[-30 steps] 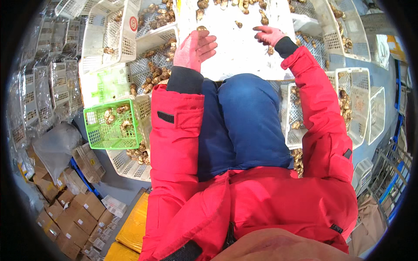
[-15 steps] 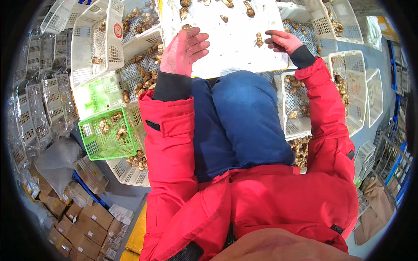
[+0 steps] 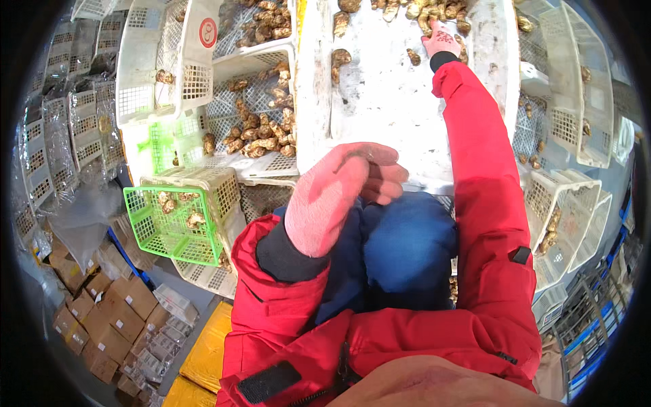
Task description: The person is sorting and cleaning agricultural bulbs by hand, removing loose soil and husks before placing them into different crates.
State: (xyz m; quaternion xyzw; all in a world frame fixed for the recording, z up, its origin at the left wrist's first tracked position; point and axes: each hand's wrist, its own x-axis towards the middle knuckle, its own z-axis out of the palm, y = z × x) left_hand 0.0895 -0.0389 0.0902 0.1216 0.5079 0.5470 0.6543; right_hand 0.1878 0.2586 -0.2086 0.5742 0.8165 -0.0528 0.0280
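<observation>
My right hand, in a pink glove, reaches to the far end of the white board. Its fingers are closed at the near edge of a cluster of brown-and-cream mushrooms, gripping one that they partly hide. Above my lap, my left hand, also gloved in pink, is raised with fingers loosely bent and apart; nothing shows in it. A single mushroom lies just left of my right hand. More mushrooms rest along the board's left side.
White mesh baskets holding mushrooms stand on both sides, including a left basket and a right basket. A green basket with a few mushrooms sits at the left. Cardboard boxes are stacked at lower left.
My right hand has stretched far forward to the mushroom cluster. The left hand has drawn back over my lap, its fingers now bent. The view has shifted, showing more mushrooms on the board.
</observation>
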